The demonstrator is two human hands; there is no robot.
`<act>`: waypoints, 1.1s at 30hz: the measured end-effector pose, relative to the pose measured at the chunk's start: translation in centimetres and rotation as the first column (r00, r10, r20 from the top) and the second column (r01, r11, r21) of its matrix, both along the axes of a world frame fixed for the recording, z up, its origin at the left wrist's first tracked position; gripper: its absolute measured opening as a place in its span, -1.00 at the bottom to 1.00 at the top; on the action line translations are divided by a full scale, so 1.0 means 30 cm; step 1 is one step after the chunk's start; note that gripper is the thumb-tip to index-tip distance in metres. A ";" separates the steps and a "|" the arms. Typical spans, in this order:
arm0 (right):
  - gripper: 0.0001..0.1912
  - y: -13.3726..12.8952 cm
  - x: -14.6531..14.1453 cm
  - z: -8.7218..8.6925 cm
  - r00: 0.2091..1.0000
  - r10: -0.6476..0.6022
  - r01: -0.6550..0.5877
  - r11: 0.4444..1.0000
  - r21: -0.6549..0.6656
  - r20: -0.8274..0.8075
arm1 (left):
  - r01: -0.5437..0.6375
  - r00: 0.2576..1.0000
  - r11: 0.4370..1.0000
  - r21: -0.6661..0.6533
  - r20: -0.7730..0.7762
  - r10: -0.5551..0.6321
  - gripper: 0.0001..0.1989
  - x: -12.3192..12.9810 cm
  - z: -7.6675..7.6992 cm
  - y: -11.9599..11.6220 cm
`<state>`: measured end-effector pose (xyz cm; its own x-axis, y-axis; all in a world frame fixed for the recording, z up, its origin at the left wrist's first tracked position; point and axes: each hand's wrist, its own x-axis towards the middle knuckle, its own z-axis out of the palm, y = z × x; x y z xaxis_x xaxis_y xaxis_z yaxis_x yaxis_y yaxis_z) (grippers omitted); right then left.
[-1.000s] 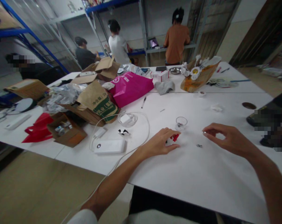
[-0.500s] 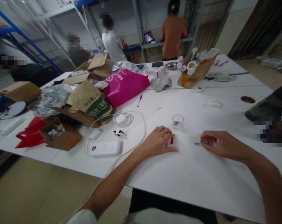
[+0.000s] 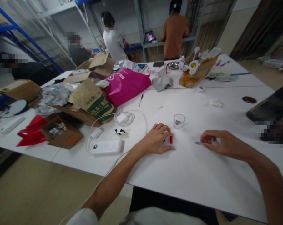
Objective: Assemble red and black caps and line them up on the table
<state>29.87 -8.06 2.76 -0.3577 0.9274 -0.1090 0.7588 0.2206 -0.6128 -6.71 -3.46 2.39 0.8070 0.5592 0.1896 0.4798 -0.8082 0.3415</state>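
My left hand [image 3: 156, 140] rests on the white table [image 3: 179, 175] with its thumb and fingers curved around a small white-and-red object [image 3: 171, 139]. Most of that object is hidden under the palm. To the right, my right hand [image 3: 222, 145] pinches a small silvery metal piece [image 3: 198, 142], which points left toward the other hand; its exact kind is too small to tell. Beyond and between the hands stands a small clear cup [image 3: 179, 122] with a few small dark bits in it.
Left of my arm lie a white power bank [image 3: 107, 147], a coiled white cable [image 3: 129, 118] and a black-and-white item [image 3: 120, 132]. Farther back are a pen [image 3: 140, 100], a pink bag [image 3: 127, 87] and open cardboard boxes [image 3: 63, 134]. Several people are at the far side.
My left hand has shifted slightly left with the white-and-red object. The right hand stays nearly in place, and the metal piece in it has turned a little.
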 end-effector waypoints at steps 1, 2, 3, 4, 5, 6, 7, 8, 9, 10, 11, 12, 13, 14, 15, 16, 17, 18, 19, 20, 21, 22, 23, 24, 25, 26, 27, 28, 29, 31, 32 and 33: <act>-0.76 0.000 0.001 0.000 1.000 0.001 -0.001 1.000 -0.006 -0.001 | -0.005 1.000 1.000 -0.003 0.007 0.005 -0.41 -0.003 0.002 0.003; -0.75 0.000 0.001 -0.001 1.000 0.002 -0.002 1.000 -0.010 -0.002 | -0.012 1.000 1.000 -0.007 0.016 0.012 -0.41 -0.005 0.003 0.005; -0.74 0.000 0.002 -0.003 1.000 0.001 -0.001 1.000 -0.014 -0.004 | -0.019 1.000 1.000 -0.013 0.025 0.019 -0.41 -0.007 0.003 0.008; -0.72 0.000 0.002 -0.005 1.000 -0.001 0.001 1.000 -0.018 -0.005 | -0.025 0.999 0.999 -0.021 0.034 0.026 -0.40 -0.009 0.004 0.011; -0.71 0.001 0.003 -0.008 1.000 -0.004 0.004 1.000 -0.022 -0.006 | -0.031 0.999 0.999 -0.030 0.040 0.032 -0.39 -0.010 0.004 0.013; -0.70 0.002 0.004 -0.010 1.000 -0.008 0.008 1.000 -0.025 -0.006 | -0.038 0.998 0.999 -0.039 0.043 0.040 -0.38 -0.011 0.006 0.015; -0.69 0.002 0.004 -0.011 1.000 -0.013 0.013 1.000 -0.026 -0.007 | -0.046 0.998 0.998 -0.046 0.043 0.048 -0.38 -0.012 0.007 0.018; -0.69 0.002 0.003 -0.011 1.000 -0.016 0.015 1.000 -0.026 -0.008 | -0.054 0.998 0.997 -0.051 0.039 0.056 -0.38 -0.014 0.009 0.019; -0.69 0.003 0.002 -0.009 1.000 -0.015 0.015 1.000 -0.026 -0.010 | -0.061 0.997 0.997 -0.054 0.034 0.063 -0.38 -0.015 0.011 0.021; -0.68 0.002 0.000 -0.005 1.000 -0.013 0.013 1.000 -0.028 -0.011 | -0.067 0.997 0.996 -0.053 0.030 0.069 -0.38 -0.016 0.012 0.023; -0.68 0.002 -0.003 0.000 1.000 -0.010 0.009 0.999 -0.033 -0.012 | -0.070 0.997 0.996 -0.051 0.026 0.071 -0.39 -0.017 0.013 0.024; -0.68 0.001 -0.006 0.007 1.000 -0.004 0.004 0.999 -0.038 -0.011 | -0.069 0.997 0.996 -0.049 0.024 0.070 -0.39 -0.019 0.013 0.025; -0.69 0.001 -0.010 0.013 1.000 0.001 -0.002 0.999 -0.045 -0.007 | -0.067 0.997 0.997 -0.048 0.021 0.068 -0.40 -0.020 0.012 0.027; -0.69 0.000 -0.014 0.019 1.000 0.003 -0.003 0.999 -0.048 -0.003 | -0.065 0.998 0.997 -0.047 0.019 0.066 -0.40 -0.021 0.011 0.028; -0.70 -0.001 -0.017 0.024 1.000 0.000 0.000 0.999 -0.047 -0.002 | -0.064 0.998 0.997 -0.046 0.017 0.065 -0.41 -0.022 0.010 0.028; -0.70 -0.002 -0.019 0.027 1.000 -0.007 0.006 0.999 -0.041 -0.002 | -0.065 0.998 0.997 -0.045 0.014 0.066 -0.42 -0.023 0.009 0.029; -0.71 -0.003 -0.021 0.029 1.000 -0.014 0.014 0.999 -0.037 -0.003 | -0.067 0.998 0.997 -0.044 0.012 0.068 -0.42 -0.024 0.008 0.029; -0.71 -0.003 -0.022 0.030 1.000 -0.018 0.018 0.999 -0.036 -0.004 | -0.070 0.997 0.997 -0.043 0.009 0.071 -0.42 -0.026 0.007 0.030; -0.72 -0.004 -0.022 0.029 1.000 -0.019 0.018 0.999 -0.037 -0.006 | -0.074 0.997 0.996 -0.041 0.006 0.074 -0.42 -0.027 0.007 0.030; -0.72 -0.004 -0.022 0.028 1.000 -0.015 0.015 0.999 -0.039 -0.008 | -0.076 0.997 0.996 -0.039 0.002 0.076 -0.42 -0.029 0.007 0.029; -0.72 -0.004 -0.021 0.027 1.000 -0.010 0.009 0.999 -0.041 -0.010 | -0.076 0.997 0.996 -0.037 -0.001 0.076 -0.41 -0.030 0.008 0.029; -0.72 -0.004 -0.020 0.026 1.000 -0.005 0.005 0.999 -0.041 -0.011 | -0.075 0.997 0.997 -0.035 -0.003 0.075 -0.41 -0.031 0.009 0.029; -0.72 -0.005 -0.020 0.026 1.000 -0.004 0.003 0.999 -0.041 -0.012 | -0.074 0.997 0.997 -0.032 -0.005 0.074 -0.40 -0.032 0.009 0.029; -0.71 -0.005 -0.020 0.026 1.000 -0.007 0.006 0.999 -0.038 -0.011 | -0.072 0.997 0.997 -0.029 -0.007 0.072 -0.40 -0.032 0.010 0.028; -0.71 -0.005 -0.020 0.027 1.000 -0.010 0.010 0.999 -0.036 -0.008 | -0.071 0.997 0.997 -0.027 -0.010 0.070 -0.40 -0.033 0.011 0.028; -0.71 -0.005 -0.021 0.028 1.000 -0.011 0.011 0.999 -0.035 -0.003 | -0.069 0.998 0.997 -0.024 -0.014 0.069 -0.41 -0.033 0.011 0.028; -0.71 -0.006 -0.021 0.030 1.000 -0.010 0.010 0.999 -0.037 0.001 | -0.068 0.998 0.997 -0.022 -0.018 0.068 -0.41 -0.034 0.011 0.028; -0.71 -0.006 -0.022 0.032 1.000 -0.007 0.007 0.999 -0.039 0.003 | -0.067 0.998 0.998 -0.020 -0.021 0.066 -0.41 -0.034 0.012 0.029; -0.71 -0.006 -0.022 0.033 1.000 -0.001 0.002 0.999 -0.042 0.002 | -0.065 0.998 0.998 -0.018 -0.024 0.065 -0.41 -0.035 0.012 0.029; -0.70 -0.006 -0.023 0.034 1.000 0.007 -0.007 0.999 -0.049 -0.007 | -0.063 0.998 0.998 -0.018 -0.026 0.062 -0.42 -0.037 0.013 0.030; -0.69 -0.005 -0.023 0.033 1.000 0.005 -0.006 0.999 -0.048 -0.012 | -0.063 0.998 0.998 -0.020 -0.026 0.062 -0.42 -0.037 0.014 0.030; -0.69 -0.005 -0.023 0.032 1.000 0.002 -0.003 0.999 -0.047 -0.015 | -0.064 0.998 0.998 -0.023 -0.025 0.063 -0.43 -0.038 0.015 0.030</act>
